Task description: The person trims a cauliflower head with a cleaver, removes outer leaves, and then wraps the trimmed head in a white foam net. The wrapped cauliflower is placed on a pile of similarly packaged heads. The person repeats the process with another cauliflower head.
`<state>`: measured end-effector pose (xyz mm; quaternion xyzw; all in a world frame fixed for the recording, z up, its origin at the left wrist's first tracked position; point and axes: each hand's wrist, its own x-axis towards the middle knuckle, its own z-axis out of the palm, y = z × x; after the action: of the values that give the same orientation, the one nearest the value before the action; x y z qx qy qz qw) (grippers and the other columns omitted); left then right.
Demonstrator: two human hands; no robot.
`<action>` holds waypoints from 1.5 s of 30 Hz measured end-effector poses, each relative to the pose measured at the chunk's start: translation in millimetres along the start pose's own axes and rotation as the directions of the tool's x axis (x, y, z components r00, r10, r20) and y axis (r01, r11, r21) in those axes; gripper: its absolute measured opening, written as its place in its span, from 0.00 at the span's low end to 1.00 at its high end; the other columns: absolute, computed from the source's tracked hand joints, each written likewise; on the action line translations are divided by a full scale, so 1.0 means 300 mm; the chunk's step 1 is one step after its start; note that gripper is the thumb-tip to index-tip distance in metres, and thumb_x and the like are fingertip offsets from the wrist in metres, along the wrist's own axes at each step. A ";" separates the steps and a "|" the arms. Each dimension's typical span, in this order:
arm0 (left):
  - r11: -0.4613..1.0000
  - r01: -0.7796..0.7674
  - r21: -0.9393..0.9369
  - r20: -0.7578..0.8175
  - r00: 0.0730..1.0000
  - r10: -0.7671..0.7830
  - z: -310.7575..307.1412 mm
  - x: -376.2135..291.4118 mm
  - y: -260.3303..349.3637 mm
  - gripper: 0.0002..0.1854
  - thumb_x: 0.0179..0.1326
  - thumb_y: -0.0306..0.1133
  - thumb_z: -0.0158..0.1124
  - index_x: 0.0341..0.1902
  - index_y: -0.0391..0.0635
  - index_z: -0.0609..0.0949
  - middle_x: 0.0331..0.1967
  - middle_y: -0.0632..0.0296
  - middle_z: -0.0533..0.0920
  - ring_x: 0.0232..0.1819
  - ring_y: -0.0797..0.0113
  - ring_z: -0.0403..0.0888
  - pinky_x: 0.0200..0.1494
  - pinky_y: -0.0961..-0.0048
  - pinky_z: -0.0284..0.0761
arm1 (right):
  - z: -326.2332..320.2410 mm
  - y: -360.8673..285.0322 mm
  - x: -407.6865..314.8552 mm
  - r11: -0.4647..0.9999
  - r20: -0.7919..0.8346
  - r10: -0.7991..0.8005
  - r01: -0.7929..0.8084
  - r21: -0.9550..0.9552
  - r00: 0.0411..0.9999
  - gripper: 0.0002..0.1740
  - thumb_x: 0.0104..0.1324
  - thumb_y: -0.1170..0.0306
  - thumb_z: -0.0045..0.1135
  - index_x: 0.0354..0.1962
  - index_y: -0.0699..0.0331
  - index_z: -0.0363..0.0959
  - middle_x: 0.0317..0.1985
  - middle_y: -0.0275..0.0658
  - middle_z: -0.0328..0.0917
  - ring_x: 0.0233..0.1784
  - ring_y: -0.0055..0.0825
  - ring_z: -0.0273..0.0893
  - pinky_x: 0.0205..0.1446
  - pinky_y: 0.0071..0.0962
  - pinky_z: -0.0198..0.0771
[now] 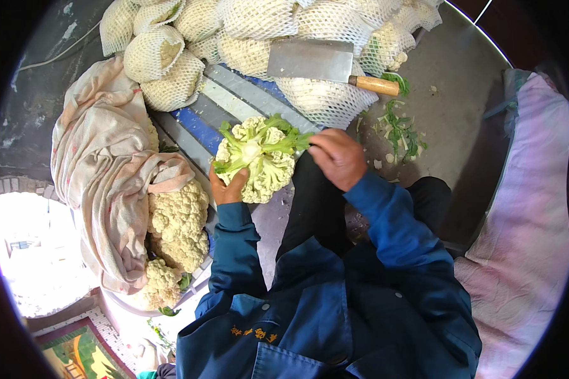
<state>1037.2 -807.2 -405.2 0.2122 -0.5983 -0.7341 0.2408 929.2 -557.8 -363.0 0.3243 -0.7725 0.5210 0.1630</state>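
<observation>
A cauliflower head (267, 163) is turned stem side up in front of me, its cut stalk and green leaves showing. My left hand (229, 186) grips it from the left, thumb over the underside florets. At its right edge, the fingers of my right hand (340, 155) are closed on the tip of a green cauliflower leaf (291, 142). Beyond both hands, a cleaver (311, 59) with a wooden handle (377, 85) lies across net-wrapped cauliflowers (325, 97).
Several more cauliflowers in white foam nets (258, 19) are heaped at the far side. To the left, a crumpled cloth (105, 166) partly covers bare cauliflowers (179, 230). Leaf trimmings (400, 132) litter the floor at right, near a pink cover (521, 222).
</observation>
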 end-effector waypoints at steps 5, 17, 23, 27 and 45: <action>0.999 -0.024 0.023 0.028 0.999 0.023 -0.001 0.002 -0.007 0.40 0.53 0.26 0.72 0.69 0.36 0.63 0.57 0.52 0.76 0.56 0.61 0.77 0.59 0.65 0.73 | 0.115 -0.059 0.088 0.960 0.198 -0.200 0.232 -0.158 0.960 0.12 0.52 0.72 0.67 0.36 0.61 0.80 0.41 0.37 0.77 0.49 0.37 0.74 0.52 0.36 0.68; 1.000 -0.023 0.006 0.018 1.000 0.023 0.018 -0.013 0.008 0.42 0.54 0.22 0.69 0.71 0.35 0.59 0.59 0.51 0.75 0.58 0.61 0.76 0.61 0.64 0.71 | 0.201 -0.007 0.119 0.892 0.241 -0.273 0.339 -0.298 0.931 0.04 0.53 0.70 0.58 0.23 0.59 0.80 0.38 0.35 0.77 0.48 0.33 0.72 0.51 0.35 0.65; 0.999 -0.026 0.036 0.000 1.000 0.026 0.022 -0.017 0.010 0.43 0.53 0.22 0.69 0.72 0.34 0.59 0.59 0.51 0.75 0.57 0.61 0.76 0.61 0.65 0.71 | 0.207 -0.003 0.123 0.880 0.258 -0.323 0.389 -0.273 0.911 0.05 0.53 0.70 0.57 0.23 0.61 0.80 0.36 0.36 0.77 0.48 0.34 0.72 0.51 0.35 0.64; 0.999 -0.018 0.040 -0.003 1.000 0.018 0.034 -0.022 0.025 0.43 0.53 0.22 0.69 0.72 0.34 0.58 0.59 0.51 0.75 0.57 0.61 0.76 0.61 0.65 0.71 | 0.202 -0.012 0.130 0.880 0.279 -0.324 0.396 -0.263 0.904 0.05 0.52 0.71 0.57 0.23 0.62 0.79 0.33 0.36 0.76 0.46 0.34 0.72 0.49 0.35 0.64; 0.997 -0.061 0.038 0.028 0.998 0.060 0.029 -0.021 0.023 0.43 0.51 0.21 0.69 0.71 0.34 0.59 0.59 0.51 0.75 0.58 0.61 0.76 0.62 0.65 0.71 | 0.195 -0.008 0.245 0.997 0.418 -0.025 0.056 -0.061 0.908 0.10 0.55 0.78 0.52 0.36 0.63 0.75 0.38 0.43 0.78 0.39 0.49 0.78 0.41 0.43 0.74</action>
<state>1037.8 -797.9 -396.6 0.1887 -0.6217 -0.7177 0.2505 881.8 -636.0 -341.7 0.4381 -0.8007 0.4083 0.0166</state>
